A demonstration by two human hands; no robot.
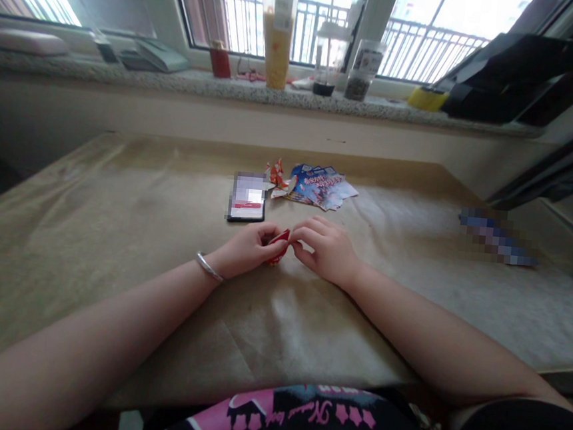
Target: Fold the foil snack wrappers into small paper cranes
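A small folded red paper piece (279, 244) sits between both of my hands, low over the brown paper-covered table (115, 227). My left hand (246, 248), with a silver bangle on its wrist, is closed around the piece's left side. My right hand (326, 248) pinches its upper right edge with curled fingers. Most of the paper is hidden by my fingers.
A phone (247, 199) lies just beyond my hands. A folded paper figure (276, 172) and a fan of printed paper sheets (319, 186) lie beside it. A blurred flat object (498, 237) rests at the right. The window ledge (257, 92) holds jars and bottles.
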